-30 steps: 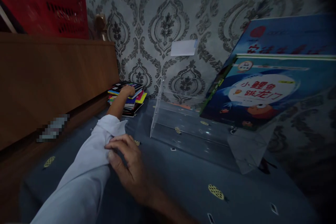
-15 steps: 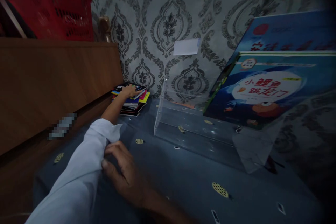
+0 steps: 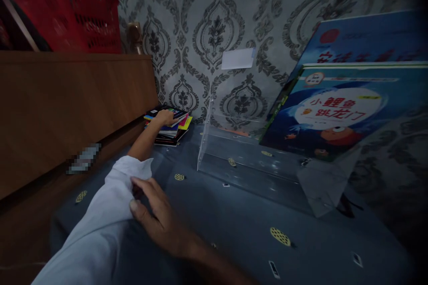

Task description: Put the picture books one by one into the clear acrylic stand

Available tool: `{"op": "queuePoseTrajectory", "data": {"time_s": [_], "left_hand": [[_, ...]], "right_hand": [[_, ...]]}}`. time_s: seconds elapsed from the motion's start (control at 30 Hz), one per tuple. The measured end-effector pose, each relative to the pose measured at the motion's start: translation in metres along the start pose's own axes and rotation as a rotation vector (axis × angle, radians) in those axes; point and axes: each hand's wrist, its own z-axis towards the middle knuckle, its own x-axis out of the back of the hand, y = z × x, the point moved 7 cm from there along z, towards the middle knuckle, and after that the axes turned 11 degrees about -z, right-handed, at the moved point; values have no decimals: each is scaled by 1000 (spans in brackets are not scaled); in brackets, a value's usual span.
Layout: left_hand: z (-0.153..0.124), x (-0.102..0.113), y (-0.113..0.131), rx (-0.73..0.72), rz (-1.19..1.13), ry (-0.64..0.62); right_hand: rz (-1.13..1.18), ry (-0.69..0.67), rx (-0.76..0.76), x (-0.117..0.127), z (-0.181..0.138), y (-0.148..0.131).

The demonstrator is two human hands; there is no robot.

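My left hand [image 3: 163, 117] reaches far out and lies on top of a small stack of books [image 3: 170, 132] by the wooden cabinet. Its fingers rest over the dark cover of the top book, pointing right. A white sleeve [image 3: 115, 200] is pushed up that forearm, its cuff edge flaring out. Close to this sleeve is my right hand [image 3: 160, 218], with thumb and forefinger apart and the fingertips at the fabric. Nothing shows between them. Right of the hands stands a clear acrylic rack [image 3: 200, 156], with picture books [image 3: 334, 107] leaning at its right end.
A red plastic basket [image 3: 83, 18] sits on the wooden cabinet [image 3: 76, 98] at the left, near a brown wooden object [image 3: 134, 36]. Behind everything rises a patterned wall [image 3: 187, 44]. A white label [image 3: 238, 59] shows above the rack. A grey-blue cloth [image 3: 234, 222] covers the surface.
The view has shifted slightly. My left hand stays on the books, its fingers looking a little more drawn in. My right thumb and forefinger have spread slightly beside the sleeve.
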Motion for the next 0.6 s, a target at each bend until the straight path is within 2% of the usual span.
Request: {"op": "queuePoseTrajectory", "data": {"time_s": [0.2, 0.33, 0.5, 0.6], "left_hand": [[-14, 1, 20, -79, 57, -19], [-27, 8, 24, -114, 81, -16], [-41, 17, 24, -88, 96, 11], [-45, 14, 28, -50, 105, -4]], "right_hand": [[87, 11, 55, -3, 2, -3], [84, -16, 16, -8, 0, -5], [38, -140, 71, -15, -1, -6], [63, -123, 92, -6, 2, -10]]}}
